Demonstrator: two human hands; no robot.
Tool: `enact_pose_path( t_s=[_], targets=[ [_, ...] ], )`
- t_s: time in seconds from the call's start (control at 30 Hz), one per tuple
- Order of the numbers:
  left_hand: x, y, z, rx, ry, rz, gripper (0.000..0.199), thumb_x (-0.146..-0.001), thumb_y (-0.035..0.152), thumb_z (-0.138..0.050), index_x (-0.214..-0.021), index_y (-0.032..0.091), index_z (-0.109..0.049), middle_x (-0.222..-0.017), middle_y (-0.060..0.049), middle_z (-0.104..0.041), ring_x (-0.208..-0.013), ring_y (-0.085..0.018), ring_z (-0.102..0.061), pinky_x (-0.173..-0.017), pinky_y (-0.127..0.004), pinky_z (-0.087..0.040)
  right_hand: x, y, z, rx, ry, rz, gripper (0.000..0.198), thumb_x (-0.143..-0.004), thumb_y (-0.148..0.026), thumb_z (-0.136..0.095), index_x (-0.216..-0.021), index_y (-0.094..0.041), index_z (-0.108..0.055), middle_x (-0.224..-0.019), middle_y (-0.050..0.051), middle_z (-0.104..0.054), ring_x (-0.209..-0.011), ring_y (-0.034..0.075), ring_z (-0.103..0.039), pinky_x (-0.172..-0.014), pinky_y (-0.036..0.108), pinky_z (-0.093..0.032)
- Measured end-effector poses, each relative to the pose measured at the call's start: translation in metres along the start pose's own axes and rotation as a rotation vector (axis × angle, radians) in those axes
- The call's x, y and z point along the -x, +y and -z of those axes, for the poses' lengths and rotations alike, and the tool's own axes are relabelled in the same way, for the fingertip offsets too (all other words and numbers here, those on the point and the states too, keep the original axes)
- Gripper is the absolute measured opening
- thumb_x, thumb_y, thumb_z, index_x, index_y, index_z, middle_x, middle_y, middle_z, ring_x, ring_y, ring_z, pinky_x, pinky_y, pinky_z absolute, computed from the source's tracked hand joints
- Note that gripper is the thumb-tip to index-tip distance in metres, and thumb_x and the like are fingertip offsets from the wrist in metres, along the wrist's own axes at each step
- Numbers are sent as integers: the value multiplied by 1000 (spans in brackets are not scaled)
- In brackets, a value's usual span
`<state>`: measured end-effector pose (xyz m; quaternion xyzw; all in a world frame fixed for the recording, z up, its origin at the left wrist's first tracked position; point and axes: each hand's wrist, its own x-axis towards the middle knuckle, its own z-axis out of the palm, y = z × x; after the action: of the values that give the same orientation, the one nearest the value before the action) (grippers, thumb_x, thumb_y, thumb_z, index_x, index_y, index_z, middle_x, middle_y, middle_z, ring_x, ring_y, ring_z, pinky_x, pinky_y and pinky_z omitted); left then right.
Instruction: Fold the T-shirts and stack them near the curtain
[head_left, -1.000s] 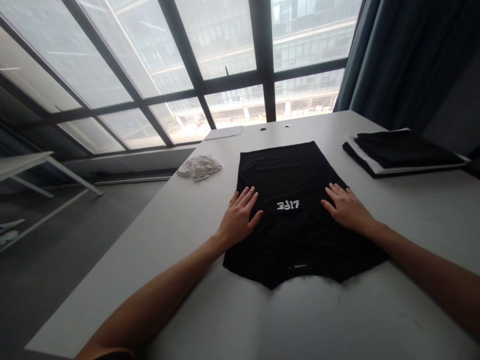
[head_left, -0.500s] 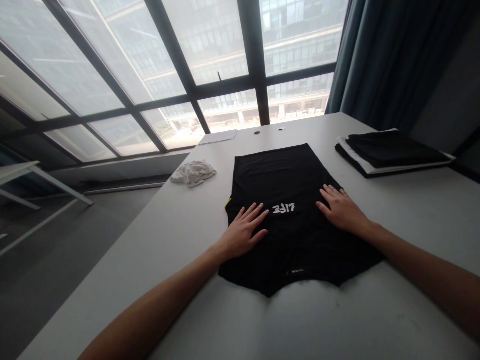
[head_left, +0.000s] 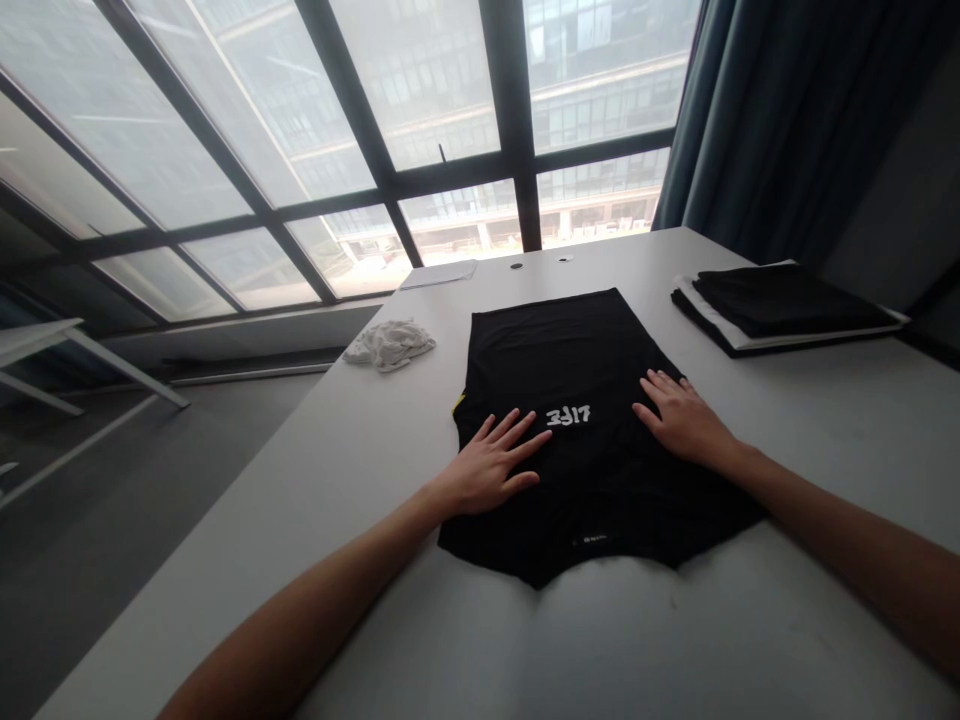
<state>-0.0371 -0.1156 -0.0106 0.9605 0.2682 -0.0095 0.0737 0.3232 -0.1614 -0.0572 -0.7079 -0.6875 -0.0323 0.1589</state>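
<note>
A black T-shirt [head_left: 555,360] lies spread flat on the white table [head_left: 315,480], its neckline toward me. White lettering crosses its middle, upside down from my side, and a small yellow bit shows at its left edge. On the left part of the shirt rests my left hand [head_left: 491,468], palm down with the fingers spread. My right hand [head_left: 681,415] lies flat on the shirt's right side, fingers stretched out. Neither hand grips the cloth.
At the right stands a stack of folded black and white garments [head_left: 787,300]. A crumpled white cloth [head_left: 391,345] lies near the table's left edge. Flat white papers [head_left: 439,274] are at the far edge, before the windows. A dark curtain [head_left: 735,130] hangs behind the stack.
The fingers of my left hand have spread wider and shifted slightly right over the shirt. My right hand stays in place, and the shirt looks nearly the same.
</note>
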Motion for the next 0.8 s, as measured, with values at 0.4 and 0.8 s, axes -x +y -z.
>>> enact_pose_path(
  t_s=[0.4,0.8],
  targets=[
    [-5,-15,-6,-49,404,410,56,-104,40,-42,-154,14,-44,-161,-12,-40,-152,-27,-31,-126,-49,-23,0,0,0,-6,-2,-3,60,-102,-43,-40,-148,-6,-51,-159,21,-41,-151,32,-34,-124,53,-25],
    [-7,-30,-21,-120,231,539,68,-103,52,-37,-158,11,-35,-166,-18,-28,-155,-34,-23,-123,-58,-22,0,3,-3,-10,15,9,59,-102,-45,-39,-148,-10,-51,-159,19,-43,-150,32,-35,-123,55,-26]
  ],
)
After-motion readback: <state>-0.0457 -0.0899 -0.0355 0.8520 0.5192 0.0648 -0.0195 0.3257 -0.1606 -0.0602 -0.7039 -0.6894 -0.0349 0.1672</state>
